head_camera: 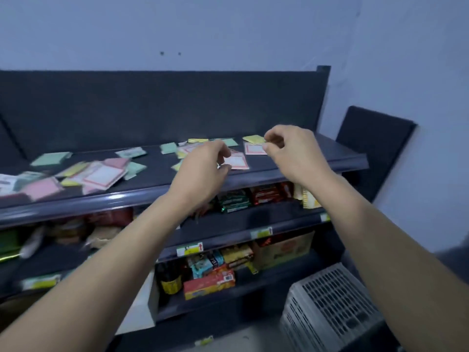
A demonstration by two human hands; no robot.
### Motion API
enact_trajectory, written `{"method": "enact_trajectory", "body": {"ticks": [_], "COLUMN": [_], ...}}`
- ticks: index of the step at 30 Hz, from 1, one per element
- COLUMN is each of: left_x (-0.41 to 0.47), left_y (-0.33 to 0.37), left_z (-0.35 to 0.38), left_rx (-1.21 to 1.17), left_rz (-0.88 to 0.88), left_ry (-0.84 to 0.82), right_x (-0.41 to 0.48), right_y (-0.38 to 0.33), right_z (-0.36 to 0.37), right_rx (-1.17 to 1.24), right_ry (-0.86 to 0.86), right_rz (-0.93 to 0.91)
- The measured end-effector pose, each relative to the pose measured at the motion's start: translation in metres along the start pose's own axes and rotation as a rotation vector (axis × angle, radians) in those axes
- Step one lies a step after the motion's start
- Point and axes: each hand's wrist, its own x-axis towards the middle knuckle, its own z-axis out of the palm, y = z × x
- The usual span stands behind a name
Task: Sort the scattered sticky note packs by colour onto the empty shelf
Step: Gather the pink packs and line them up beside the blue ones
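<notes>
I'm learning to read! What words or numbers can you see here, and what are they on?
No text here can be read.
The price tags: too blurred; one shows only a red arrow.
The orange box and the green packets: print too blurred.
The pink sticky note packs: red-bordered labels, no legible words.

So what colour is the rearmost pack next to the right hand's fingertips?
The pack is yellow; head view.

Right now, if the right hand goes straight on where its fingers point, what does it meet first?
Probably the pink-framed pack, just beyond the right hand; depth is unclear.
</notes>
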Motion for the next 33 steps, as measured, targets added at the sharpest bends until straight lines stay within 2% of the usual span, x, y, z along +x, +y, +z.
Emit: {"method": "enact_trajectory", "body": {"ticks": [12,22,27,33], "left_x": [0.027,0.063,0.045,0.028], "left_y": [-0.109,-0.176,-0.198,-0.227], "left_z": [-0.026,-0.032,-0.048,-0.067], "left_rx": [0.104,0.216,0.272,0.324], "left_rz": [-0.304,-0.634,-0.784,-0.899], "left_ry": [0.107,0.296,0.362,0.387], "right_x": [0.094,0.184,0.197,0.204], "right_y": [-0.039,-0.064,-0.094,-0.133], "right_z": [0.103,0.177,0.217,0.259], "right_rx": [0.092,0.243,0.308,0.345], "right_ry": [-0.151,-0.321,-0.432,-0.552], "right_rz": [-0.118,-0.345,-0.468,-0.524]}}
